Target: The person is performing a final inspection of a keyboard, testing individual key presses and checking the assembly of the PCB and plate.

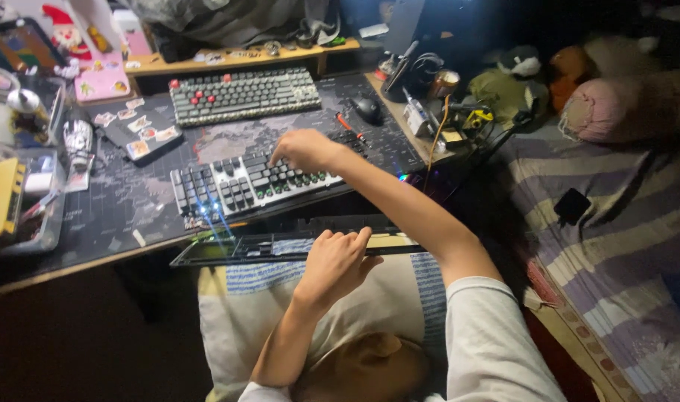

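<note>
Black keys filled the keyboard (262, 182) on the counter (124, 205), its long axis running 8 to 2 o'clock. Right hand (304, 149) pressed curled fingers on its keys; left hand (338, 260), at 6 o'clock, gripped a flat tray (228, 249).

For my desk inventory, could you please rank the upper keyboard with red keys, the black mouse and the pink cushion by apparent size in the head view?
1. Upper keyboard with red keys and pink cushion: too alike to rank.
2. Black mouse: clearly smallest.
</note>
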